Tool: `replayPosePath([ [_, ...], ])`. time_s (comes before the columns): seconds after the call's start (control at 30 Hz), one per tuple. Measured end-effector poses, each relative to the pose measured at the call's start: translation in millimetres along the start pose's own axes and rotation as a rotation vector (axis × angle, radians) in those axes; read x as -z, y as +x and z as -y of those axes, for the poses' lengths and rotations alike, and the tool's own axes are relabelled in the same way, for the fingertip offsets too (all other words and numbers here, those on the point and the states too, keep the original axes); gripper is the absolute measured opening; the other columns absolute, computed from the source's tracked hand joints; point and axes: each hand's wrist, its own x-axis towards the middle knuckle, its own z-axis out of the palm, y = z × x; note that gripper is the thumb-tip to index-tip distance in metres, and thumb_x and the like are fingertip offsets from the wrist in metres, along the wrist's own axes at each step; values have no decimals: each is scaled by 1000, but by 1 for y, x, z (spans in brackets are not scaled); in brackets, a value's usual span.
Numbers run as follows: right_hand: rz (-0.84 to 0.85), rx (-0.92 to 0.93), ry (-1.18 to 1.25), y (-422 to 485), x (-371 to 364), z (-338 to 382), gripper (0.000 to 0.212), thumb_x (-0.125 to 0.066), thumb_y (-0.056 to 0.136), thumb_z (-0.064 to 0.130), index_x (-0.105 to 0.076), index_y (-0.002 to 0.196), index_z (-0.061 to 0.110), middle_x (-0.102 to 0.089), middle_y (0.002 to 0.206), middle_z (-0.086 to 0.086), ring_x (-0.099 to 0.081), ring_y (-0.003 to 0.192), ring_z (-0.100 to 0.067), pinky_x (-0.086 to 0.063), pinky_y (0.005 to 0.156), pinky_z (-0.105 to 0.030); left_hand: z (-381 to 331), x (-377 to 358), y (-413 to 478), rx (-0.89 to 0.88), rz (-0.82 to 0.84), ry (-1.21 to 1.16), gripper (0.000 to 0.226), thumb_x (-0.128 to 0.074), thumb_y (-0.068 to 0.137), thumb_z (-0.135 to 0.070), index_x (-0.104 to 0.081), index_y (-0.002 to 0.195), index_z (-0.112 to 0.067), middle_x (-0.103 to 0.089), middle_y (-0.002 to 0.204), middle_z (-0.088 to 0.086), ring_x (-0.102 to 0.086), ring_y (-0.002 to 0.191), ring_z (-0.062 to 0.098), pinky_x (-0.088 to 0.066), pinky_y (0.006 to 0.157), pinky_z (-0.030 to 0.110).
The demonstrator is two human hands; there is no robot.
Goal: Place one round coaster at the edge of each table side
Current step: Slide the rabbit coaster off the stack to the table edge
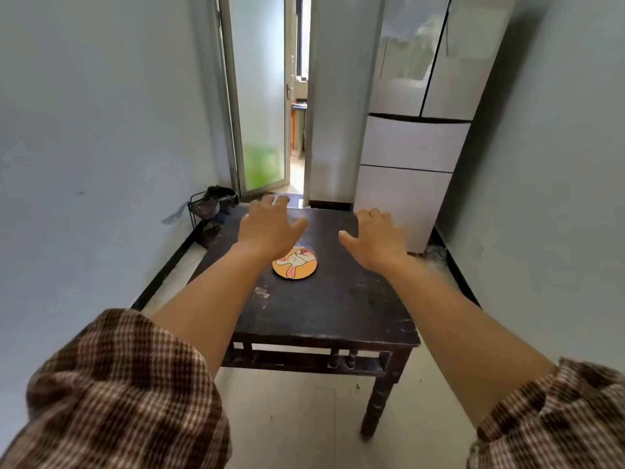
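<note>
A round orange coaster (pixel 297 265) with a rabbit drawing lies near the middle of a dark wooden table (pixel 338 309); a blue edge showing at its far side hints at more coasters under it. My left hand (pixel 269 228) hovers above the table just beyond the coaster, fingers spread, its wrist covering the coaster's upper left rim. My right hand (pixel 375 238) hovers to the right of the coaster, fingers apart, holding nothing. Both forearms reach out from checked brown sleeves.
A white fridge (pixel 412 147) stands behind the table's far right corner. A black wire rack (pixel 204 211) sits on the floor at the far left by the wall. A glass door (pixel 260 96) stands ajar beyond the table. Pale floor tiles lie in front.
</note>
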Motion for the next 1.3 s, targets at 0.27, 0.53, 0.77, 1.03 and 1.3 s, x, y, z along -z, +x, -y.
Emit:
replayPosePath([
  [0.27,241,-73,12,74,-112,-15,59,-47,90,48,-40,136,13,-44,140,-11,-37,128,-30,-31,100,-55,67,-101,66,192,186,48,57,-45,88,-45,-38,136,-16,-41,141,12,-34,126,32,-39,92,46],
  [0.53,459,-200,10,149,-237,-21,56,-49,90,47,-40,135,14,-45,139,-8,-37,128,-28,-31,101,-53,156,-218,139,274,402,55,60,-45,86,-50,-40,134,-15,-43,137,11,-38,122,31,-44,90,47],
  [0.77,575,-333,55,192,-337,-29,48,-51,87,48,-48,124,17,-50,127,-7,-42,119,-25,-37,95,-48,213,-310,172,417,529,-42,54,-51,85,-47,-44,128,-15,-37,136,11,-34,124,27,-45,89,43],
  [1.03,500,-394,92,227,-384,-46,42,-51,87,42,-49,120,16,-47,123,-7,-42,115,-25,-40,89,-43,230,-357,172,378,426,24,54,-52,85,-42,-40,124,-7,-32,140,13,-28,127,30,-35,98,44],
  [1.3,411,-390,127,238,-390,-39,31,-48,88,37,-57,101,11,-47,111,-5,-42,105,-22,-36,86,-39,205,-364,170,601,307,-133,63,-53,86,-36,-32,136,-5,-28,143,12,-23,128,28,-30,101,45],
])
